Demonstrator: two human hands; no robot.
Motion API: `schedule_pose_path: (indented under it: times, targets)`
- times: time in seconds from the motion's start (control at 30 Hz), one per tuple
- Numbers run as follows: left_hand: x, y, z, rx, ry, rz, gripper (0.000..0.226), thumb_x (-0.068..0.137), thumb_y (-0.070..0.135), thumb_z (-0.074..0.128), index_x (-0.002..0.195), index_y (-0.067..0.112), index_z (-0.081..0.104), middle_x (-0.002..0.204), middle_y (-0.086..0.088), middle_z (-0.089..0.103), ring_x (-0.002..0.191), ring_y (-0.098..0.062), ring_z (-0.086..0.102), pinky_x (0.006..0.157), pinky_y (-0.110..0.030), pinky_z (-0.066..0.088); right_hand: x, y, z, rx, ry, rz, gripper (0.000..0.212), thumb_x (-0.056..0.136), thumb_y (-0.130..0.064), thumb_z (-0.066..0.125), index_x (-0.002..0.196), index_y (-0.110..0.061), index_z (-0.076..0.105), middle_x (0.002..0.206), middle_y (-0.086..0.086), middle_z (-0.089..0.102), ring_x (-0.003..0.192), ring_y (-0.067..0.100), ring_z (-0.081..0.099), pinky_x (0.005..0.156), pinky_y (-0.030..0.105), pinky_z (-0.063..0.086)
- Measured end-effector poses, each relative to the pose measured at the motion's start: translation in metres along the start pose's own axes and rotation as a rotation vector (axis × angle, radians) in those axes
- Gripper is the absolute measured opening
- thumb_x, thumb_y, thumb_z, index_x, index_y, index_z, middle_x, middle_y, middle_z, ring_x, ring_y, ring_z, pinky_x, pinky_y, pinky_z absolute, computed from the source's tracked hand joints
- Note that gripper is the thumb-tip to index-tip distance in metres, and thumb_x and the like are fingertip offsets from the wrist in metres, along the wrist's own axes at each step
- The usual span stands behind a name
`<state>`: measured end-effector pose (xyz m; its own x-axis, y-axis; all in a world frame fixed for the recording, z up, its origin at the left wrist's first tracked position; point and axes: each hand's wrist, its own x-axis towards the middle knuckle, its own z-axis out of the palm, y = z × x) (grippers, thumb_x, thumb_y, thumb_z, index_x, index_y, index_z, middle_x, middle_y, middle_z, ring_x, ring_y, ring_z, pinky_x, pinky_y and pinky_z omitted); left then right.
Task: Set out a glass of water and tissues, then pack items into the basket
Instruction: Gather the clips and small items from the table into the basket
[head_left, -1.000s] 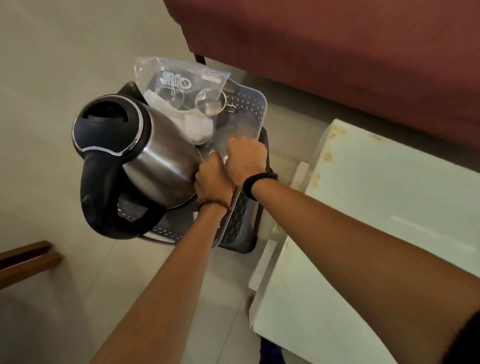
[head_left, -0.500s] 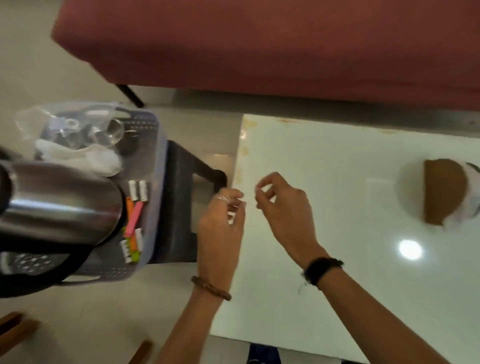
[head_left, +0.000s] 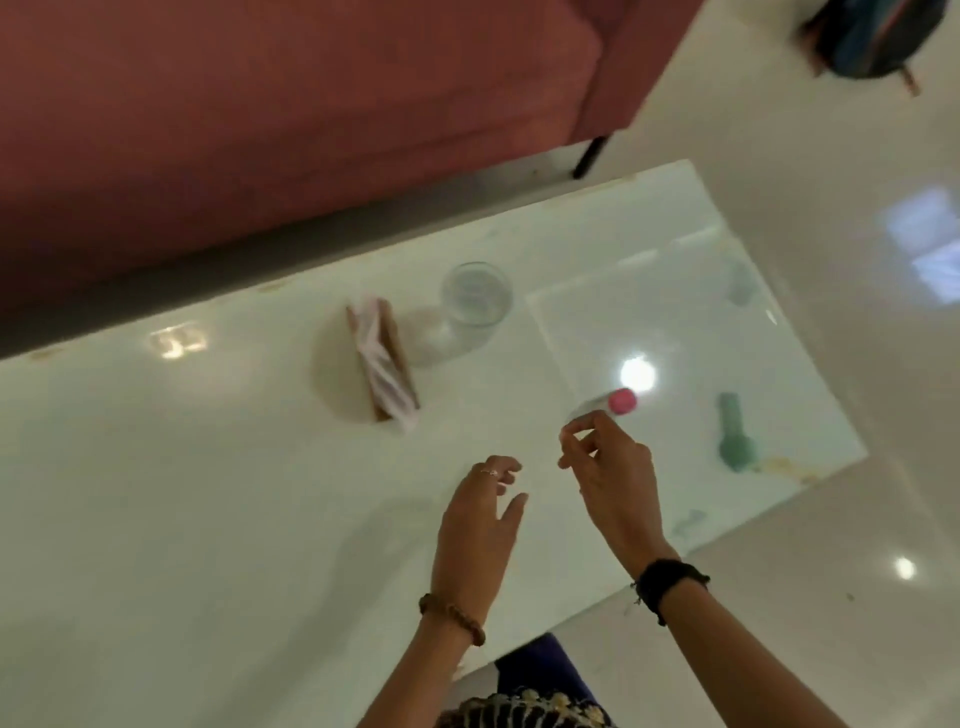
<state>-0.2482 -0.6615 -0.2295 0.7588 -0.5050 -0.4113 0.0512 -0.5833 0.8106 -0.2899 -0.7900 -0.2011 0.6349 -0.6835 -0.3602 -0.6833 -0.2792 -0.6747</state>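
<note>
Small clear bottle with a pink cap (head_left: 608, 408): lies on its side on the glossy white table (head_left: 208, 493), toward the right-hand end, about midway between the long edges. Likely the next item for packing; the basket is out of view.

Right hand (head_left: 615, 480): hovers just beside the bottle's clear end, thumb and forefinger drawn close together, fingers (head_left: 574, 434) curled; whether they already touch the bottle cannot be told, and nothing is plainly held.

Left hand (head_left: 480, 519): over the table, near the right hand, fingers loosely spread, holding nothing.

Clear drinking glass (head_left: 475, 301): upright near the table's far edge; water level cannot be told. Wooden holder with pale tissues (head_left: 387, 366): just beside it. Both appear set out.

Green handled object (head_left: 735, 434): near the right-hand edge, kind unclear.

Handling note: a round bottle on a slick top would probably roll, so pinch the body across its width, not the cap, and lift straight up.
</note>
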Motion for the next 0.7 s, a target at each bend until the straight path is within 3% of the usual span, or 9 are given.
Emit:
schedule_pose_path:
  times: [0.13, 0.23, 0.3, 0.37, 0.47, 0.57, 0.7]
  targets:
    - [0.039, 0.038, 0.085, 0.108, -0.147, 0.064, 0.042, 0.086, 0.014, 0.063, 0.125, 0.024, 0.049, 0.125, 0.004, 0.055, 0.109, -0.01, 0.054, 0.087, -0.015, 0.044, 0.052, 0.073, -0.077, -0.059, 0.121, 0.117, 0.006, 0.093, -0.023, 0.051, 0.092, -0.021, 0.057, 0.072, -0.001, 0.068, 0.061, 0.016, 0.061, 0.05, 0.027, 0.042]
    - [0.07, 0.057, 0.127, 0.205, -0.18, 0.173, 0.058, 0.084, 0.01, 0.064, 0.136, 0.02, 0.04, 0.136, -0.001, 0.047, 0.124, -0.015, 0.047, 0.102, -0.024, 0.041, 0.076, 0.12, -0.11, -0.06, 0.231, 0.211, 0.006, 0.092, -0.019, 0.052, 0.089, -0.02, 0.057, 0.074, -0.002, 0.066, 0.064, 0.015, 0.059, 0.05, 0.023, 0.04]
    - [0.09, 0.065, 0.146, 0.218, -0.187, 0.197, 0.069, 0.081, 0.005, 0.067, 0.14, 0.02, 0.034, 0.143, -0.005, 0.039, 0.131, -0.017, 0.039, 0.108, -0.026, 0.034, 0.089, 0.148, -0.123, -0.098, 0.275, 0.263, 0.007, 0.091, -0.018, 0.052, 0.093, -0.018, 0.059, 0.087, -0.003, 0.064, 0.072, 0.011, 0.056, 0.054, 0.022, 0.037]
    - [0.109, 0.071, 0.165, 0.209, -0.196, 0.182, 0.073, 0.078, 0.001, 0.068, 0.14, 0.022, 0.035, 0.143, -0.004, 0.037, 0.126, -0.013, 0.041, 0.103, -0.017, 0.031, 0.1, 0.174, -0.132, -0.167, 0.281, 0.28, 0.013, 0.089, -0.017, 0.053, 0.101, -0.015, 0.059, 0.1, 0.0, 0.06, 0.087, 0.016, 0.055, 0.063, 0.026, 0.039]
    - [0.127, 0.073, 0.182, 0.291, -0.195, 0.205, 0.049, 0.079, 0.002, 0.066, 0.123, 0.019, 0.054, 0.126, -0.001, 0.054, 0.108, -0.015, 0.053, 0.087, -0.013, 0.035, 0.113, 0.197, -0.139, -0.286, 0.268, 0.284, 0.022, 0.086, -0.013, 0.056, 0.108, -0.011, 0.057, 0.11, 0.007, 0.053, 0.1, 0.024, 0.049, 0.07, 0.033, 0.044]
    - [0.128, 0.07, 0.189, 0.317, -0.164, 0.192, 0.03, 0.081, 0.002, 0.063, 0.108, 0.016, 0.062, 0.114, -0.001, 0.063, 0.096, -0.013, 0.056, 0.08, -0.008, 0.034, 0.114, 0.21, -0.139, -0.333, 0.203, 0.323, 0.027, 0.085, -0.008, 0.054, 0.112, -0.011, 0.055, 0.113, 0.011, 0.05, 0.099, 0.027, 0.048, 0.071, 0.037, 0.048]
    - [0.113, 0.063, 0.18, 0.273, -0.145, 0.156, 0.03, 0.082, 0.01, 0.066, 0.111, 0.016, 0.059, 0.111, -0.002, 0.066, 0.096, -0.016, 0.06, 0.078, -0.006, 0.035, 0.1, 0.211, -0.128, -0.292, 0.151, 0.322, 0.025, 0.084, -0.004, 0.052, 0.109, -0.009, 0.054, 0.111, 0.011, 0.048, 0.091, 0.026, 0.049, 0.061, 0.032, 0.042]
